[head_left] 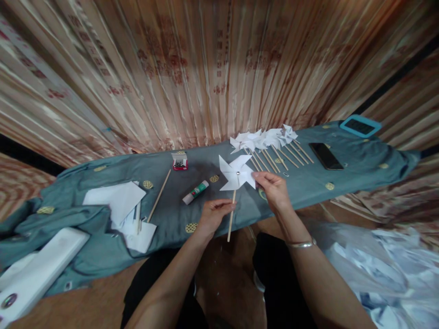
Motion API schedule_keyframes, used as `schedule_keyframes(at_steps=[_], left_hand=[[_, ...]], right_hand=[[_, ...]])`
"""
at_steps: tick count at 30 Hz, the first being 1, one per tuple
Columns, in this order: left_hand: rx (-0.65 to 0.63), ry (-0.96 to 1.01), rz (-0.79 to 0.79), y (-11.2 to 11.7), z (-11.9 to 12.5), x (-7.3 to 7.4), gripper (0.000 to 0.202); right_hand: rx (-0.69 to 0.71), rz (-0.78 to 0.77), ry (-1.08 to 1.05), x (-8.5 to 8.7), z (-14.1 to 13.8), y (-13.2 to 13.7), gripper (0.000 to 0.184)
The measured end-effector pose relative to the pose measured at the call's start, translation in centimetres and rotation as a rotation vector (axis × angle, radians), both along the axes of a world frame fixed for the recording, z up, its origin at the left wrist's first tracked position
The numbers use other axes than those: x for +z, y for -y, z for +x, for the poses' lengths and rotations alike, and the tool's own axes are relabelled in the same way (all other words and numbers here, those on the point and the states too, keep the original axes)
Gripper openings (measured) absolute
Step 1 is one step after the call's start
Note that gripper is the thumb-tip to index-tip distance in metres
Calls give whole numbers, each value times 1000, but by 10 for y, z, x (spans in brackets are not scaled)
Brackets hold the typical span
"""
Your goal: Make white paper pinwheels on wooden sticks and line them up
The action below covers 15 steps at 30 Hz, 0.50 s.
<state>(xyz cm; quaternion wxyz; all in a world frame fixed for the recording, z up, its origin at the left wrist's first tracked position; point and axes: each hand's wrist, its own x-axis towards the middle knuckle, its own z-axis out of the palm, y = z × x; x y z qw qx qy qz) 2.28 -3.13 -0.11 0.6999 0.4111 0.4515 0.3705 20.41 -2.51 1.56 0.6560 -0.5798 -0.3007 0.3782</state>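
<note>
A white paper pinwheel [228, 170] with a shiny pin at its centre is held up over the near edge of the cloth-covered table [164, 192]. Its wooden stick [231, 226] is pinched between the thumb and fingers of my left hand [214, 214]. My right hand [272, 186], with a bracelet on the wrist, has thumb and fingertips closed at the right-hand blade of the pinwheel. Left of it lies a glue stick [195, 192]. Behind it, several finished-looking pinwheels [272, 137] lie in a row, sticks pointing toward me.
A small open red box of pins [180, 163] and a loose stick [159, 196] lie to the left, near white paper sheets [115, 198]. On the right are a phone [325, 156] and a blue-framed device [361, 125]. A plastic bag of paper pieces [387, 269] stands at lower right.
</note>
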Motion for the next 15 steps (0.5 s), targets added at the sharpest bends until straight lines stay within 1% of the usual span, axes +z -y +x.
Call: schedule_keyframes(at_steps=[15], left_hand=[[27,4,30,-2,-1,-3,21]], right_hand=[[64,-11,9,-1,-7,3,31]])
